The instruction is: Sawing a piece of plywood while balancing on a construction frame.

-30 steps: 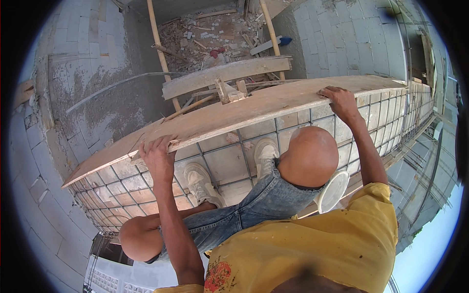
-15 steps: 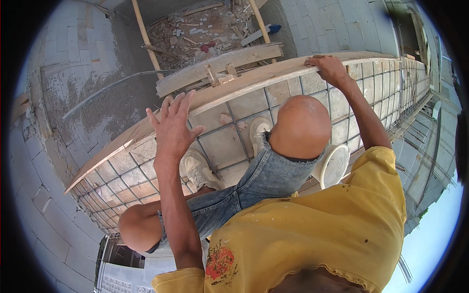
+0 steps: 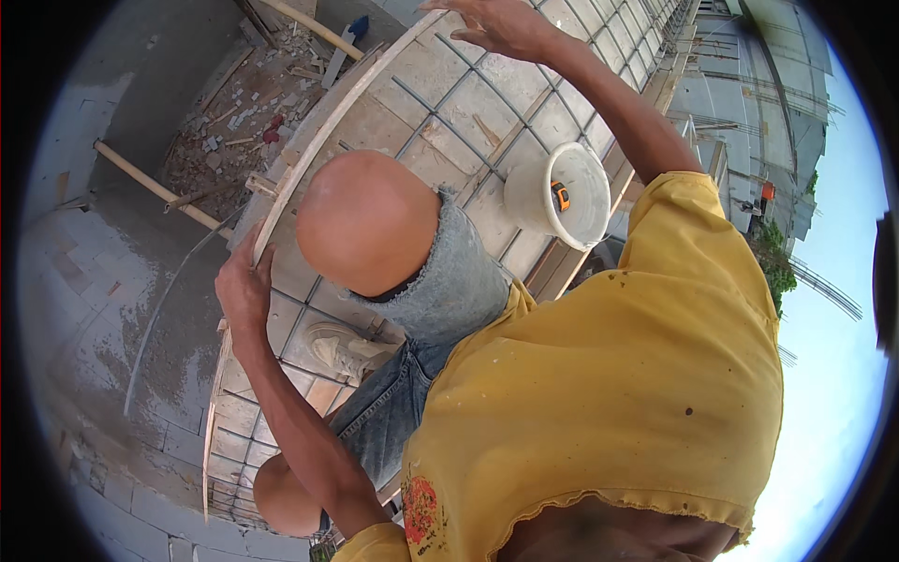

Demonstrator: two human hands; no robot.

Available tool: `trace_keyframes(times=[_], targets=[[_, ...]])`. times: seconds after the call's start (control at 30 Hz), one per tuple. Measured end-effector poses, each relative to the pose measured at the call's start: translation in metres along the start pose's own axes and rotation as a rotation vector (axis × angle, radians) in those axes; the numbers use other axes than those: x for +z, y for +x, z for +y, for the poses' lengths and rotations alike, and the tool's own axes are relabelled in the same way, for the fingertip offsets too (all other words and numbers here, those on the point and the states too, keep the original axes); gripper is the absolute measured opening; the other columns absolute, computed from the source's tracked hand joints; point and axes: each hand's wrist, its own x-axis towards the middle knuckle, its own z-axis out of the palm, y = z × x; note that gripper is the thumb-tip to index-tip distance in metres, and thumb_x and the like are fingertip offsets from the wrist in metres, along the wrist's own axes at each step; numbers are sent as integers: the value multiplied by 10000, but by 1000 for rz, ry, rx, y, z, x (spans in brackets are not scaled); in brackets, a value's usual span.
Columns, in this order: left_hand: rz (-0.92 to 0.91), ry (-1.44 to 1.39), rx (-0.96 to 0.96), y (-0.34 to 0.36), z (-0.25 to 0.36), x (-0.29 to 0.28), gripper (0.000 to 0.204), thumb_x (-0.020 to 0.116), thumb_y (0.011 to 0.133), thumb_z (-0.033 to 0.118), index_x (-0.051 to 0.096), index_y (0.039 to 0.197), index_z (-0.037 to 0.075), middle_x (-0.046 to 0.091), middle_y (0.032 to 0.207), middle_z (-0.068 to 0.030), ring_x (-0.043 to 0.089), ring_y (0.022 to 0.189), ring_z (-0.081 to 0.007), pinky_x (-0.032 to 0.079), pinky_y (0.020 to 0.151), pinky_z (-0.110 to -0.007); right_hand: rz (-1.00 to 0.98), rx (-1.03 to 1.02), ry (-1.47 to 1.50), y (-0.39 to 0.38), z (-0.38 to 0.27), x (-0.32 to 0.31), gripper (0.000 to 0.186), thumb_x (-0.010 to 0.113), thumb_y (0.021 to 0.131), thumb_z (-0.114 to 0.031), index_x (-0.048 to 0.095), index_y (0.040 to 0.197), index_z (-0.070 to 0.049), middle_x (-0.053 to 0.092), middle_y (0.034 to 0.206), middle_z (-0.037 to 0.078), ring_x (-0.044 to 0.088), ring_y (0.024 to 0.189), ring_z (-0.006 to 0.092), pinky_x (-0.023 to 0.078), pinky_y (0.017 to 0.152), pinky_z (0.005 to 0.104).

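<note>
Along the long wooden formwork board (image 3: pixel 319 142), my left hand (image 3: pixel 245 290) grips the edge, with thumb and fingers on either side of it. Farther along the same edge, my right hand (image 3: pixel 506 28) is stretched out with its fingers extended. Its fingertips are at the board's rim near the top of the view; whether they touch it I cannot tell. Between my arms lies a grid of steel reinforcing bars (image 3: pixel 434 113) over the pale floor of the form. My bent knee hides part of the bars and board.
A white bucket (image 3: pixel 526 195) stands on the bars to my right, with an orange and black tape measure (image 3: pixel 560 195) inside. Beyond the board is a drop to a rubble-strewn floor (image 3: pixel 229 126). A wooden pole (image 3: pixel 154 178) crosses that gap.
My view has turned right, bringing the bucket's inside into sight. My left hand, raised and spread before, has closed on the board. My right hand has shifted farther along and its fingers have straightened.
</note>
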Motion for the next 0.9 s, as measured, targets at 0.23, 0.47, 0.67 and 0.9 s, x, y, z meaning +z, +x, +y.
trace_keyframes(times=[0.23, 0.47, 0.67, 0.9], targets=[[-6, -59, 66, 1, 3, -2, 384, 695, 899, 169, 651, 1280, 166, 687, 1164, -146, 665, 1049, -349, 533, 860, -418, -56, 1289, 341, -221, -31, -89, 254, 616, 935, -156, 672, 1166, -66, 725, 964, 112, 697, 764, 187, 547, 735, 351], [-89, -41, -28, 1, 11, -8, 390, 686, 899, 108, 636, 1285, 80, 687, 1163, -177, 680, 1055, -340, 533, 851, -401, -526, 1353, 419, -366, -120, -29, 260, 609, 893, -56, 687, 1141, -56, 715, 1018, 129, 688, 782, 248, 564, 709, 366], [-112, -32, -25, 0, 8, -10, 395, 674, 901, 89, 629, 1293, 67, 687, 1157, -191, 682, 1054, -345, 530, 845, -406, -799, 1378, 220, -328, -119, -1, 263, 570, 900, -127, 717, 1119, -123, 709, 1040, 200, 695, 915, 373, 551, 810, 458], [-132, -62, -52, 0, 7, -11, 406, 688, 895, 106, 626, 1294, 58, 679, 1178, -195, 675, 1079, -335, 530, 871, -397, -1030, 1222, 64, -334, -113, 64, 223, 556, 900, -176, 747, 972, -87, 725, 995, 186, 717, 909, 339, 566, 776, 455]])
